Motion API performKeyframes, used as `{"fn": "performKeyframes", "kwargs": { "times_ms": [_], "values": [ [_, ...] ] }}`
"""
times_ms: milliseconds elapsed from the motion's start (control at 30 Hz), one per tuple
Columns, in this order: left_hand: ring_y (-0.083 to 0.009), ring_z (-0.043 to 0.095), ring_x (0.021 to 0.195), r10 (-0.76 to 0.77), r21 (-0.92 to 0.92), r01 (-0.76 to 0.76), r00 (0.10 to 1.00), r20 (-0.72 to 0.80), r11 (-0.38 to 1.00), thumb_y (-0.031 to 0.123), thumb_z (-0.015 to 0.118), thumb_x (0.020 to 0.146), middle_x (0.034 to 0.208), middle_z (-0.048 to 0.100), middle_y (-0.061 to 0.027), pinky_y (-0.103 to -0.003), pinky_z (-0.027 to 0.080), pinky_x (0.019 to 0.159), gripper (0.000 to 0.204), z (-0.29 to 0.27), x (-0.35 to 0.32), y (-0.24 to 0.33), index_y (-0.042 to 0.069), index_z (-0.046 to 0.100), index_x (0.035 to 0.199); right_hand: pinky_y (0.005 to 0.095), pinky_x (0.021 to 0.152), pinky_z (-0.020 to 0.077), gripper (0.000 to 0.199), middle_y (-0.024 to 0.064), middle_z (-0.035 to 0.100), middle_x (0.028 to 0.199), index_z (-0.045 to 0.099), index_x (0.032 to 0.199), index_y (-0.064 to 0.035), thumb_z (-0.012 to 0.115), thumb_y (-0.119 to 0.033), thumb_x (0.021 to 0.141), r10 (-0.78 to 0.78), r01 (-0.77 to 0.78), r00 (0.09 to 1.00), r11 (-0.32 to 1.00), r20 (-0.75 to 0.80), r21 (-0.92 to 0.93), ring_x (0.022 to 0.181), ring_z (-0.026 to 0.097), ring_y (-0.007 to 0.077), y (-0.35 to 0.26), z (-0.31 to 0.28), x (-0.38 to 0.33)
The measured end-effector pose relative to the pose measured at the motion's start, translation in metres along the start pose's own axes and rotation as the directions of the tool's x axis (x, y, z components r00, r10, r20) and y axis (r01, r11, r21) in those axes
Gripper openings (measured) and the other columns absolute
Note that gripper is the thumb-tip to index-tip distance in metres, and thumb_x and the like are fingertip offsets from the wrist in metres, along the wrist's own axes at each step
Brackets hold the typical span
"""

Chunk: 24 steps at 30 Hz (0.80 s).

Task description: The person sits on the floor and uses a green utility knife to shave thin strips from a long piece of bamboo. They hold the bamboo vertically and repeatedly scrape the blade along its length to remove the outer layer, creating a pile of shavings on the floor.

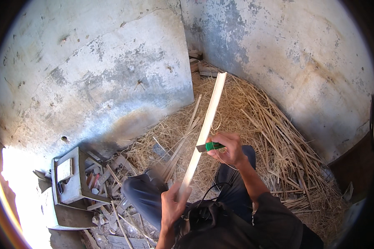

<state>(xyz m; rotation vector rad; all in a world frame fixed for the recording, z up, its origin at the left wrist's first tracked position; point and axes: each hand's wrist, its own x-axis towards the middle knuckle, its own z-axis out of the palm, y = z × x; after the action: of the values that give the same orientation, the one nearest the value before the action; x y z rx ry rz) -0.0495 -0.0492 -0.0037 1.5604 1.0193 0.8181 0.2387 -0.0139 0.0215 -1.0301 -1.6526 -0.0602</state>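
A long, pale strip that looks like split bamboo or wood (210, 110) slants up and away from my lap. Its near end is gripped by my left hand (173, 204), with the fingers closed round it. My right hand (229, 149) is closed on a knife with a green handle (215, 146). The knife's flat blade lies across the strip, touching it below the middle. Beside the right hand, a thin curled shaving (217, 121) loops next to the strip. The strip's far end is free, above the shavings on the floor.
Curly shavings (241, 97) cover much of the floor between my knees and the walls. A heap of thin strips (284, 139) lies at the right. A battered wooden stool-like frame (77, 176) and scraps are at the left. A pale panel (124, 70) stands at the back.
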Motion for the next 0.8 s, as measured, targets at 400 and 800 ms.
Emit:
{"fn": "performKeyframes", "kwargs": {
  "times_ms": [400,800],
  "values": [
    [-0.0064,0.053,0.078,-0.068,-0.117,0.087,0.985,0.159,0.989,0.024,0.071,0.107,0.087,0.069,-0.0007,-0.026,0.042,0.068,0.032,-0.013,-0.012,0.007,-0.003,0.078,0.122,0.0328,0.056,0.0555,0.029,0.0035,0.078,0.08,0.08,0.099,-0.0099,0.085,-0.037,0.089,-0.103,0.093,0.993,0.982,-0.054,-0.164,0.062,0.074,0.0202,0.006,-0.015,0.005],
    [-0.0059,0.057,0.083,-0.221,-0.141,0.288,0.905,0.363,0.947,0.027,0.073,0.107,0.088,0.068,0.0011,-0.024,0.045,0.072,0.035,-0.035,-0.048,-0.033,-0.004,0.077,0.123,0.0354,0.049,0.0428,0.062,0.0029,0.067,0.069,0.083,0.108,-0.008,0.06,-0.066,0.104,0.408,-0.511,0.842,0.813,-0.352,-0.278,0.055,0.058,0.0136,0.109,-0.065,0.018]
  ]
}}
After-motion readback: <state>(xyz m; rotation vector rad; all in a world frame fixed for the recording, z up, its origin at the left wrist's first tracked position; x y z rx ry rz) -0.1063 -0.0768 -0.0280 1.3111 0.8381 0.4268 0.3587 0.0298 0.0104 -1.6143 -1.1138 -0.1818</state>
